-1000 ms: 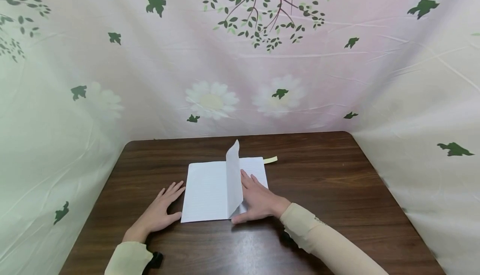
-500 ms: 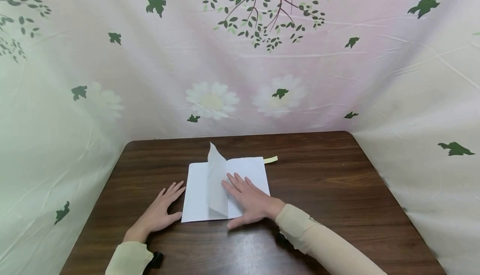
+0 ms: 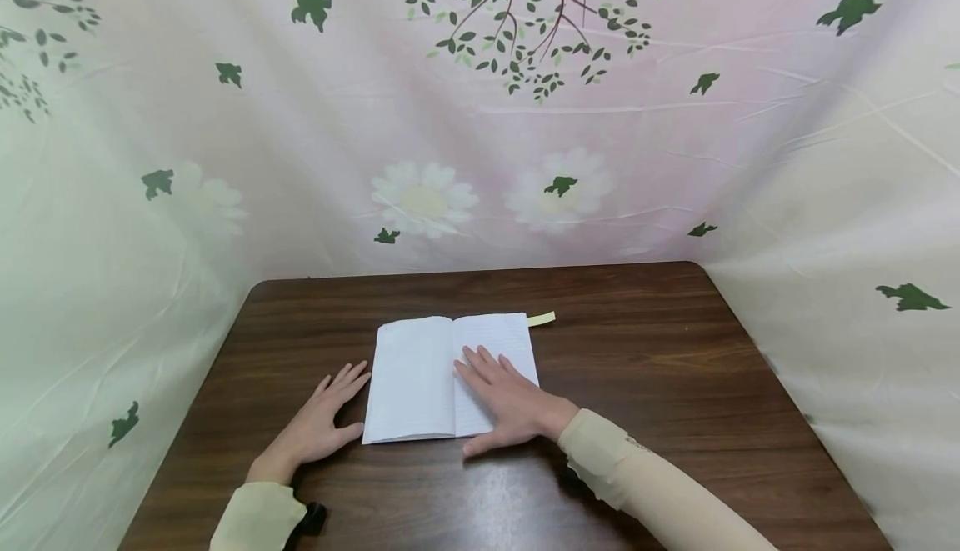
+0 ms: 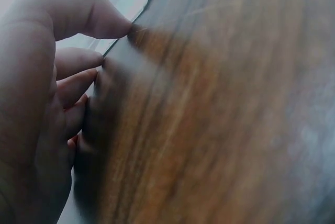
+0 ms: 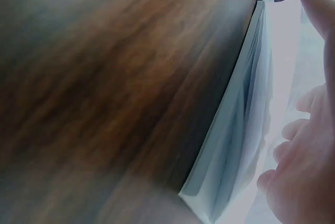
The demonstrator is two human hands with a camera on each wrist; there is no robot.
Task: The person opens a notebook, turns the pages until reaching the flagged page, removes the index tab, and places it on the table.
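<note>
A notebook (image 3: pixel 412 380) with lined white pages lies spread on the dark wooden table, both sides flat. My left hand (image 3: pixel 322 418) rests on the wood at its left edge, fingers spread and straight, fingertips and thumb right at the page border. Across the right-hand page lies my right hand (image 3: pixel 510 401), fingers straight and fanned toward the spine, thumb beyond the near edge. In the right wrist view the layered page edges of the notebook (image 5: pixel 235 130) show beside that hand. The left wrist view has the thumb and fingertips of the left hand (image 4: pixel 57 77) on the wood.
A pale yellow ribbon or tab (image 3: pixel 542 318) sticks out from the notebook's upper right corner. The wooden table (image 3: pixel 637 351) reaches back to a printed fabric curtain (image 3: pixel 480 134), which also closes off both sides.
The page that stood upright at the spine has swung over to the left and now lies flat. My right hand shifted left, then slightly back right; the left hand stayed put.
</note>
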